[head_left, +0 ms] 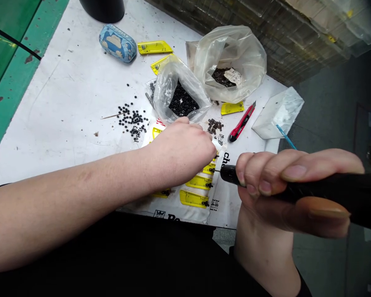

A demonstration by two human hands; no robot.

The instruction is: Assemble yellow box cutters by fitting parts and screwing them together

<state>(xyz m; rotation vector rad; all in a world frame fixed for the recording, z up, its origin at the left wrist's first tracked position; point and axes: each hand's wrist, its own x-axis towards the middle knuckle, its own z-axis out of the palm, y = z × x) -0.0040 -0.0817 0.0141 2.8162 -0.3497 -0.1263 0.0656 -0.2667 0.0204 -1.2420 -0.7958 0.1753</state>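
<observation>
- Head view: the right hand is wrapped around a black driver, fingers over the top, thumb along the near side.
- The driver's thin bit points left from this grip at the right end of a yellow piece; whether the tip touches is too small to tell.
- That piece lies just left of the driver's nose, its long axis roughly in line with the driver, its left part hidden under the left hand.
- The left hand is nearer the piece, its knuckles bent over it; its fingertips are hidden, so I cannot tell whether they pinch anything.
- Nearer the body from the left hand lie more thin, trough-like yellow parts, glossy, with small dark fittings at their right ends.
- Just beyond the left hand, a crinkled clear bag gapes around small, round black bits; farther beyond and rightward, a cloudy bag holds dark brown bits.
- Beyond the driver's nose lies a red cutter, slim and smooth.
</observation>
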